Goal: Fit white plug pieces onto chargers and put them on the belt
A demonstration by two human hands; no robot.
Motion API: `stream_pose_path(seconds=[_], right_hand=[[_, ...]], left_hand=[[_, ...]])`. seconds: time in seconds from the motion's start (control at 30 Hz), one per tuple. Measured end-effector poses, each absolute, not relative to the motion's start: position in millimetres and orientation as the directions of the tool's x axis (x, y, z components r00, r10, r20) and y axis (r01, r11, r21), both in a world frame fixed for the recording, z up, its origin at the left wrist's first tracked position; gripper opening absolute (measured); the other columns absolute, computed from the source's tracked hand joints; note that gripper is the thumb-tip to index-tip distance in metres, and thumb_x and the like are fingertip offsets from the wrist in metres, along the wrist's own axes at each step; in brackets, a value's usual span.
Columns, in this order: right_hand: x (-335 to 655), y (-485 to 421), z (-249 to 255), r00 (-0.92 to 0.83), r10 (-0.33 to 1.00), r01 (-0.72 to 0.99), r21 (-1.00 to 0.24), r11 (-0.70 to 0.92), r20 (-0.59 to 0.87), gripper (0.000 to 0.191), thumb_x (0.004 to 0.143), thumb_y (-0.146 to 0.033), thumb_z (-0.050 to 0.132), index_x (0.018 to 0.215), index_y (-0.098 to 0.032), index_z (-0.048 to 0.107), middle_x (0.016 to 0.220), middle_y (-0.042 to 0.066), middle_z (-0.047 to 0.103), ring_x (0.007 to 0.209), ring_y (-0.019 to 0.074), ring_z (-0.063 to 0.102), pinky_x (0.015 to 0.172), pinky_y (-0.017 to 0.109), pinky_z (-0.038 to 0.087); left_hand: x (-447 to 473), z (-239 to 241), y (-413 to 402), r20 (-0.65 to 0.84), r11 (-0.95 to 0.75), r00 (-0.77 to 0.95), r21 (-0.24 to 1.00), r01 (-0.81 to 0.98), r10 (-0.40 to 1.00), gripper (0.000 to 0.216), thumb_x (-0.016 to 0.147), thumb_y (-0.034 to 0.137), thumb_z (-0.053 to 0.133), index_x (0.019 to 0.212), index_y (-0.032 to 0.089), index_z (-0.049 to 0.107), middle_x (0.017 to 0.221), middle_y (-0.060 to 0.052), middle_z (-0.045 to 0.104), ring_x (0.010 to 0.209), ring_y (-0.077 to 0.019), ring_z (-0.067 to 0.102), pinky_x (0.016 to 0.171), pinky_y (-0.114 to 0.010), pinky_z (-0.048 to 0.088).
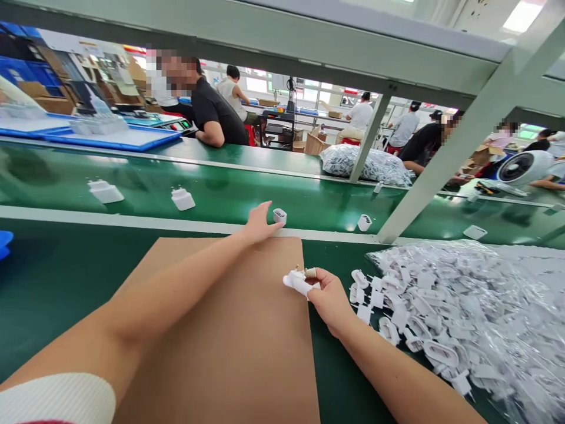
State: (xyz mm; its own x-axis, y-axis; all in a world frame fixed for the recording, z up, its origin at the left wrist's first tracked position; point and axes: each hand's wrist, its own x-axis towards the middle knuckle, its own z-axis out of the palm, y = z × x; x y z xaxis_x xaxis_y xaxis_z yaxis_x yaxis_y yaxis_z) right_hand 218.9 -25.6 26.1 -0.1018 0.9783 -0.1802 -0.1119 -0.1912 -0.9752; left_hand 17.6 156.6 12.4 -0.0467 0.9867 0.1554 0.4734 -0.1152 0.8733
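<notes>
Over brown board point(247, 353), left hand point(259, 225) reaches for charger point(279, 216); right hand point(330, 301) pinches plug point(298, 283).

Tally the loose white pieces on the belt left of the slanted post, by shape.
Flat plug bodies, prongs up: 2
Small rounded shells: 2, left hand touching one
Tiny far piece, shape unclear: 1
Total: 5

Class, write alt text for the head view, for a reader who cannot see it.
The left hand reaches over a cardboard sheet towards a white charger on the belt, while the right hand grips a small white part. A heap of white parts lies to its right.
</notes>
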Motion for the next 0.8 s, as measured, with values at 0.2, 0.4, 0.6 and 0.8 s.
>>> stream_pose_path(seconds=[0.2, 0.4, 0.6, 0.8], right_hand=[[229.0, -24.8, 35.6, -0.125, 0.949, -0.388, -0.867, -0.314, -0.288, 0.04, 0.058, -0.034, 0.089, 0.092, -0.019, 0.076, 0.092, 0.004, 0.076, 0.084, 0.0163, 0.068, 0.087, 0.032, 0.053], [231.6, -22.9, 39.6, -0.149, 0.954, -0.468, -0.831, -0.3, -0.26, 0.034, 0.06, -0.032, 0.089, 0.088, -0.018, 0.075, 0.092, 0.003, 0.073, 0.082, 0.0131, 0.064, 0.08, 0.027, 0.053], [231.1, -24.6, 42.6, -0.049, 0.987, -0.311, -0.937, -0.161, -0.154, 0.036, 0.06, -0.026, 0.083, 0.095, -0.022, 0.075, 0.085, -0.002, 0.07, 0.062, 0.0085, 0.056, 0.056, 0.023, 0.043], [229.0, -28.4, 47.7, -0.04, 0.988, -0.261, -0.953, -0.155, -0.15, 0.048, 0.061, -0.029, 0.088, 0.107, -0.025, 0.078, 0.093, 0.0, 0.075, 0.067, 0.0121, 0.065, 0.073, 0.031, 0.059]], left_hand=[[18.1, 14.2, 174.5, 0.128, -0.097, -0.013, 0.814, 0.573, 0.992, 0.039, 0.065, 0.029, 0.085, 0.096, 0.019, 0.061, 0.093, -0.004, 0.071, 0.089, -0.0232, 0.064, 0.087, -0.036, 0.049], [16.5, 28.7, 83.5, 0.138, -0.129, 0.032, 0.786, 0.605, 0.99, 0.051, 0.064, 0.058, 0.085, 0.089, 0.022, 0.06, 0.079, 0.002, 0.063, 0.073, -0.0175, 0.056, 0.066, -0.029, 0.041], [24.0, 14.0, -15.6, 0.019, -0.144, 0.238, 0.84, 0.523, 0.971, 0.049, 0.068, 0.063, 0.083, 0.084, 0.023, 0.061, 0.078, 0.002, 0.065, 0.069, -0.0187, 0.057, 0.061, -0.03, 0.042], [12.9, 3.0, -21.1, 0.004, -0.166, 0.421, 0.922, 0.35, 0.907, 0.065, 0.062, 0.054, 0.09, 0.114, 0.024, 0.067, 0.111, -0.007, 0.071, 0.096, -0.0273, 0.067, 0.084, -0.038, 0.055]])
